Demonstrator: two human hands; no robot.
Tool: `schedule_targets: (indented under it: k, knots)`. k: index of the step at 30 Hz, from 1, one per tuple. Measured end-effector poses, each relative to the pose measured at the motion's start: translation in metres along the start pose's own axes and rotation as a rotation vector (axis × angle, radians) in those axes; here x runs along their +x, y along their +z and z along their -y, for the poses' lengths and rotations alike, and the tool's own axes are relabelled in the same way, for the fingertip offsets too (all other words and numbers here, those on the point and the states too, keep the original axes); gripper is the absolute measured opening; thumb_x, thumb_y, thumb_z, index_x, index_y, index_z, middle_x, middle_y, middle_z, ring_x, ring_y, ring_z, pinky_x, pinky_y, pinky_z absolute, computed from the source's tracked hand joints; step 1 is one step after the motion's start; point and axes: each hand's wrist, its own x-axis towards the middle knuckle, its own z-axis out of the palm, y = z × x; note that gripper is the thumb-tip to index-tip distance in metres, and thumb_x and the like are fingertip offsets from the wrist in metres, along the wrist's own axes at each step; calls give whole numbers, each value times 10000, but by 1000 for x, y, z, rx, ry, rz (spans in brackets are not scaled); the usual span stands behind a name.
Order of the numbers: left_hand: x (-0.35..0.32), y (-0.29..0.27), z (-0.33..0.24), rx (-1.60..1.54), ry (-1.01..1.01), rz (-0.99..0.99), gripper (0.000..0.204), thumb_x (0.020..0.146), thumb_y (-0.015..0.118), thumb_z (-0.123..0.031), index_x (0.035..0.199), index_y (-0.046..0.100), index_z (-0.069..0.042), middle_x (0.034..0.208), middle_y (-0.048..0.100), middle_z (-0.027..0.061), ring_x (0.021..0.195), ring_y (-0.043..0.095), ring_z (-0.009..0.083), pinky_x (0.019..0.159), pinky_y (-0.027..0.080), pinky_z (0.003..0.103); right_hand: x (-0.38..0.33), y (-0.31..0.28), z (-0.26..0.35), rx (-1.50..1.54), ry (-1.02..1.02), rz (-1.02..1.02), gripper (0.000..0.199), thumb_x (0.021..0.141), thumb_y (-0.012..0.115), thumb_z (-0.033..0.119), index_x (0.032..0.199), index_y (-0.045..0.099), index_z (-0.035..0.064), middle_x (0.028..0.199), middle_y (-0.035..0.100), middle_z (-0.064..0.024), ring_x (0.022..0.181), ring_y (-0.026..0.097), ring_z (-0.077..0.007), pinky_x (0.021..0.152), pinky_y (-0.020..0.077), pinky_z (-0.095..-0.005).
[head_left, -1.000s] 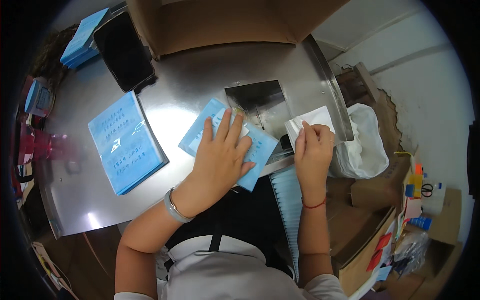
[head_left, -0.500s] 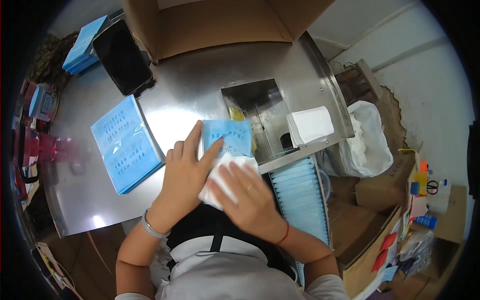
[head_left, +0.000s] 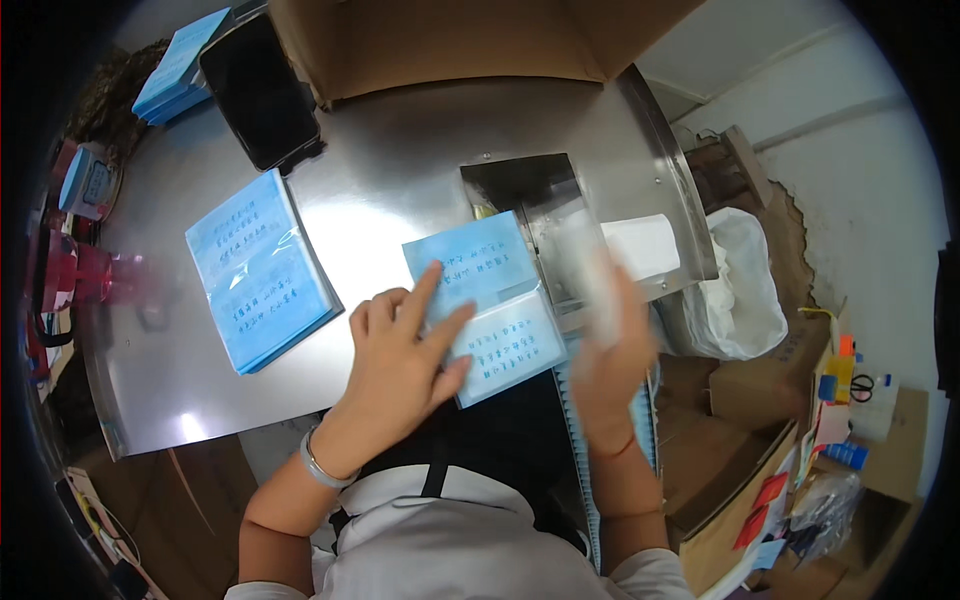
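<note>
A flat plastic packet (head_left: 490,262), blue with a whitish lower half and printed lines, lies at the table's front edge, its near end reaching past it. My left hand (head_left: 405,350) rests on its left side with fingers spread, holding it down. To the right of the packet my right hand (head_left: 612,360) is raised and smeared by motion. Its fingers are round a white folded cloth (head_left: 588,268), also blurred. Just beyond that hand a second white folded pad (head_left: 648,247) lies on the table's right part.
A stack of similar blue packets (head_left: 262,275) lies left. Behind stand a dark phone (head_left: 262,95), more packets (head_left: 180,65) and an open cardboard box (head_left: 460,50). A row of packets (head_left: 645,425) sits below the table edge; a white-lined bin (head_left: 745,300) stands right.
My right hand has lifted off the packet and moved right with the white cloth. The packet now lies flat and unfolded to its full length, with its printed lower half uncovered. My left hand stays on it.
</note>
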Motion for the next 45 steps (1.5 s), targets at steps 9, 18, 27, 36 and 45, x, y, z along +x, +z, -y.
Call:
schedule_targets:
  k: [9,18,27,36,45]
  knots:
    - [38,8,-22,-168,13,17,877,646,730,3,1467,457,-141,1543,308,250,977,531,340,873,471,420,36,58,-17,-504,-345,467,190,836,602,128,991,689,62,1031,652,-176,1098,598,-351,1076,368,-596]
    - [-38,-54,77,123,-555,-362,528,870,725,-135,1326,499,1,1254,550,194,1179,510,397,1003,416,457,34,24,-34,-175,-119,-57,149,880,669,102,954,727,-13,821,685,-174,766,675,-305,695,525,-365]
    - [-8,-43,57,198,-269,-350,265,813,766,-178,939,589,-27,1201,546,188,1179,482,386,952,394,507,27,0,-61,-574,-49,-204,228,867,651,23,1080,695,-44,1000,578,-134,935,530,-306,797,472,-385]
    - [12,21,-3,-143,-58,-67,382,828,712,-151,1164,585,-21,1491,395,242,1422,280,506,1129,256,643,34,-46,-63,-488,-172,-127,332,782,632,-36,1107,693,-2,1135,608,-142,1053,566,-311,890,465,-425]
    - [6,4,11,-96,-177,-200,360,743,721,-53,1059,551,-36,1434,468,187,1323,435,439,1080,311,579,11,53,-4,-295,-386,257,319,824,613,100,1134,671,53,1258,594,-196,1175,577,-365,1121,305,-574]
